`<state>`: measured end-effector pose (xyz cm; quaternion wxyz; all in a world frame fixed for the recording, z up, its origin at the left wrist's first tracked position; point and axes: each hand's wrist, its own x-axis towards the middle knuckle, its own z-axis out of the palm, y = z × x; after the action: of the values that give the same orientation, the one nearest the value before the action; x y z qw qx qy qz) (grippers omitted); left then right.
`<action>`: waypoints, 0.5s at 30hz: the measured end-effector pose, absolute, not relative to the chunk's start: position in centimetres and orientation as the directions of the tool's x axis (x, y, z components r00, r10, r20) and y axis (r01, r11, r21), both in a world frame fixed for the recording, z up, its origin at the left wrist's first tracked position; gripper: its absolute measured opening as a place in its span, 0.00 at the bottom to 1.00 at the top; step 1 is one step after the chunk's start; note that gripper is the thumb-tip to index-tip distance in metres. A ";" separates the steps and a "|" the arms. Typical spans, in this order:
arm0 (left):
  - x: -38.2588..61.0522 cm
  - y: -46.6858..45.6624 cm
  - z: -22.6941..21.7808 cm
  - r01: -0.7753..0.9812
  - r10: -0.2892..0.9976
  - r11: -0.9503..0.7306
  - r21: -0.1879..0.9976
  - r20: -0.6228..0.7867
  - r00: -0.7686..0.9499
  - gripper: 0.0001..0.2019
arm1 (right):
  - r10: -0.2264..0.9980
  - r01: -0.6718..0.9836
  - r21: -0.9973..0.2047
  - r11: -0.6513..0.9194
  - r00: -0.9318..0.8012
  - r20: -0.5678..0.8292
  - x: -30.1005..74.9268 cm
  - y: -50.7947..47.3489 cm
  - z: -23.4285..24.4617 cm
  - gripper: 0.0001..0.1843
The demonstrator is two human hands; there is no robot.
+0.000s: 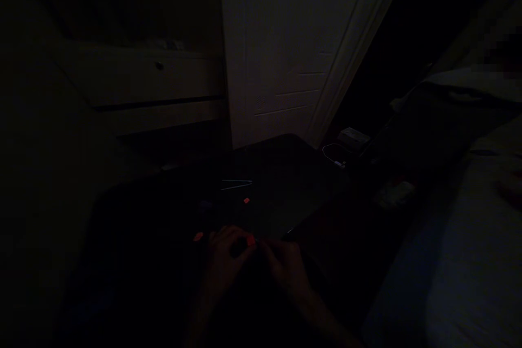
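In very dim light, my left hand pinches a small red-orange piece between thumb and forefinger. My right hand is closed just right of that piece, fingertips close to it; what they grip, if anything, is too dark to make out. A similar red-orange piece lies left of my left hand, and another small red-orange piece lies farther back. Behind it, a thin metal V shape that looks like tweezers rests on the dark table. A dim purplish thing lies to the left.
A pale panelled door stands behind the table, with a drawer unit on its left. At right are a small box, a white cable and pale bedding or cloth. Part of a person seems visible at the far right.
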<state>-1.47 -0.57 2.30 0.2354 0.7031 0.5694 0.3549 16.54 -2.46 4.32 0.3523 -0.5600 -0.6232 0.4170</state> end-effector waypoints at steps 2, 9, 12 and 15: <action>-1.5 -0.6 2.4 0.641 0.968 -0.237 0.730 0.233 0.092 0.04 | 0.991 0.340 -0.940 -0.033 -0.110 -0.074 16.6 -2.4 4.3 0.22; -1.5 -0.6 2.5 0.652 0.963 -0.249 0.716 0.253 0.090 0.03 | 0.986 0.205 -0.970 -0.133 -0.072 -0.150 16.6 -2.4 3.9 0.22; -1.5 -0.6 2.5 0.650 0.964 -0.249 0.718 0.250 0.093 0.02 | 0.983 0.184 -0.969 -0.167 -0.039 -0.177 16.5 -2.5 3.5 0.22; -1.5 -0.6 2.4 0.649 0.963 -0.255 0.717 0.248 0.103 0.02 | 0.982 0.147 -0.971 -0.188 0.012 -0.188 16.5 -2.6 3.1 0.24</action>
<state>-1.52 -0.55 2.37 0.2224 0.7087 0.5686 0.3535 16.54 -2.65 3.14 0.4114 -0.5803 -0.4866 0.5072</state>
